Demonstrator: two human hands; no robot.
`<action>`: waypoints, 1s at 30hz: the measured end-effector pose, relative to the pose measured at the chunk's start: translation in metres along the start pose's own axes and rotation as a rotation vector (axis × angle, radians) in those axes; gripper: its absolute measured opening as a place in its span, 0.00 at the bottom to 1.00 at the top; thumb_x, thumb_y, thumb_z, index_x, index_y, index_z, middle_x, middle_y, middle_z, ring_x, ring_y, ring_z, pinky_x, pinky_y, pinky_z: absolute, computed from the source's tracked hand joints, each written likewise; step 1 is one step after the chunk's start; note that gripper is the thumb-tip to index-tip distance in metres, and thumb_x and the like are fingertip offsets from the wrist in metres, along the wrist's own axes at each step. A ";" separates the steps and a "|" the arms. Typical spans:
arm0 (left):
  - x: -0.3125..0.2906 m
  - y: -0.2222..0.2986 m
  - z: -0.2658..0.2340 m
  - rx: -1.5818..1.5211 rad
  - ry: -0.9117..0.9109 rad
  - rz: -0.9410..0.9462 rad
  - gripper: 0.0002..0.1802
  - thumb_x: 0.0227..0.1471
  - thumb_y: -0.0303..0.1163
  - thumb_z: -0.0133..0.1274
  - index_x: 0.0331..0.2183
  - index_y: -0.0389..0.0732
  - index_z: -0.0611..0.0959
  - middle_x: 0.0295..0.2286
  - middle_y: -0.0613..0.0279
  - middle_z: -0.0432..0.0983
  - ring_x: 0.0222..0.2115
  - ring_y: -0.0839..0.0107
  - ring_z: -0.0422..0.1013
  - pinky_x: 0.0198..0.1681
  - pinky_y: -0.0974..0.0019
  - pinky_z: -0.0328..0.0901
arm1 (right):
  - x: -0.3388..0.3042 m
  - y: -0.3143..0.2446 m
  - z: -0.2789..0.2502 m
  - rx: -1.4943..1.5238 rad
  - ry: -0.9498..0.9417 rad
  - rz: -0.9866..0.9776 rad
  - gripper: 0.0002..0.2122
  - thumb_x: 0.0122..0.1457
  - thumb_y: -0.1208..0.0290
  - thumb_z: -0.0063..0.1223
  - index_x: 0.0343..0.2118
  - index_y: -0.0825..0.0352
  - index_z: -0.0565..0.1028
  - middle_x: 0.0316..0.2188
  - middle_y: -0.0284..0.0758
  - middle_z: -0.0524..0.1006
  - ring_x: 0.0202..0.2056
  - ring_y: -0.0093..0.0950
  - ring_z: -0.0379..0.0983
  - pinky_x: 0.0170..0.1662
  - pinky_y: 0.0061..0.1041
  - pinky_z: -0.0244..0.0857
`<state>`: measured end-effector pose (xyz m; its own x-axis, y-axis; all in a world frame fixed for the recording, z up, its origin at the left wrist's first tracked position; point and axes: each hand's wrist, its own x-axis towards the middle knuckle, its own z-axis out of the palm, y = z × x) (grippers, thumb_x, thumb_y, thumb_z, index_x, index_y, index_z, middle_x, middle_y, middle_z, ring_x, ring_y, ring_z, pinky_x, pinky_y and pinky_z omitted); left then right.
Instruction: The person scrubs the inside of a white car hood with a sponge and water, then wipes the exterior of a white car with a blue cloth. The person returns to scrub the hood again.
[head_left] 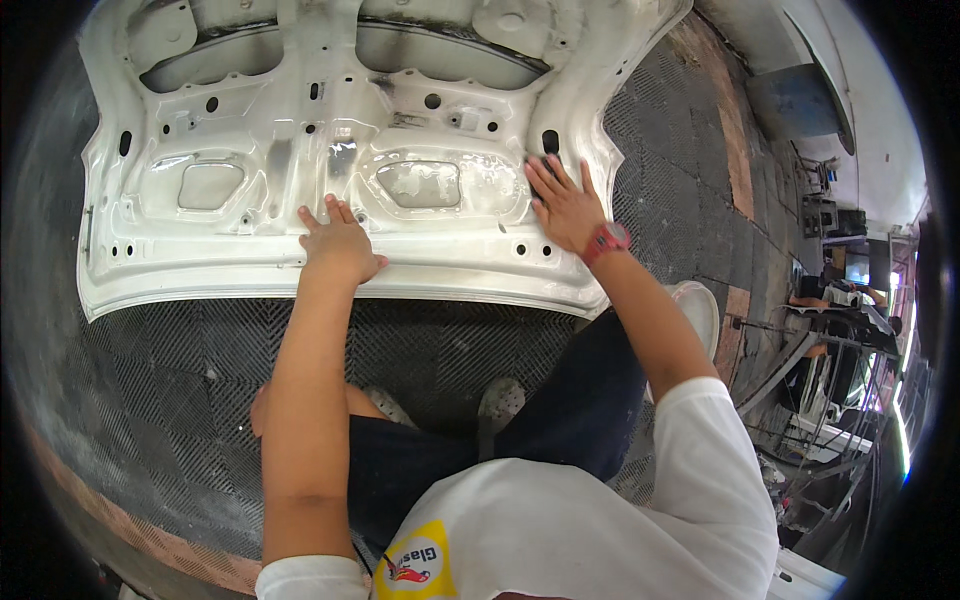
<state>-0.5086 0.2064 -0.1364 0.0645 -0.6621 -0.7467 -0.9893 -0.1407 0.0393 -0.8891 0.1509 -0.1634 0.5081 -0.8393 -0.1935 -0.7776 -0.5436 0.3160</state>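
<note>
A large white car body panel [400, 245], which looks like a trunk lid or hood with its inner side up, lies in front of me. Several holes and recesses break its surface, and glossy wet-looking patches shine around the two middle hollows. My left hand [338, 245] rests near the panel's front edge, at the middle, its fingers spread. Farther right, my right hand [568, 208] lies flat with fingers apart on the right part of the panel, just below a dark oval hole. Neither hand holds anything that I can see. A red watch [607, 242] is on my right wrist.
Dark ribbed floor tiles [180, 400] surround the panel, with some orange-brown ones. Beside my right knee stands a round white rim [697, 310], perhaps a bucket or stool, partly hidden by my arm. Metal racks with stacked parts [825, 400] line the right side.
</note>
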 end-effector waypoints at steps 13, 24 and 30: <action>-0.003 0.003 -0.005 -0.023 -0.020 -0.001 0.67 0.57 0.60 0.65 0.74 0.28 0.47 0.76 0.45 0.34 0.73 0.24 0.32 0.73 0.35 0.53 | 0.026 0.026 -0.017 -0.102 -0.033 -0.142 0.30 0.74 0.60 0.36 0.78 0.54 0.54 0.79 0.23 0.53 0.79 0.27 0.45 0.80 0.50 0.28; 0.000 -0.001 0.005 0.001 -0.001 -0.001 0.68 0.55 0.61 0.66 0.74 0.28 0.46 0.76 0.42 0.35 0.73 0.23 0.33 0.72 0.35 0.55 | 0.026 0.024 -0.021 -0.140 -0.117 -0.172 0.30 0.73 0.60 0.38 0.78 0.53 0.55 0.79 0.24 0.51 0.79 0.27 0.43 0.80 0.49 0.29; 0.000 0.002 0.000 -0.017 0.013 -0.011 0.67 0.56 0.61 0.65 0.74 0.29 0.47 0.76 0.43 0.35 0.73 0.23 0.33 0.72 0.36 0.55 | 0.031 -0.003 -0.010 0.076 -0.100 -0.055 0.31 0.74 0.59 0.38 0.78 0.57 0.53 0.80 0.32 0.50 0.79 0.36 0.44 0.79 0.55 0.34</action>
<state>-0.5105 0.2066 -0.1366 0.0769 -0.6698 -0.7385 -0.9861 -0.1604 0.0428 -0.8669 0.1267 -0.1608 0.5139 -0.8032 -0.3014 -0.7776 -0.5845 0.2318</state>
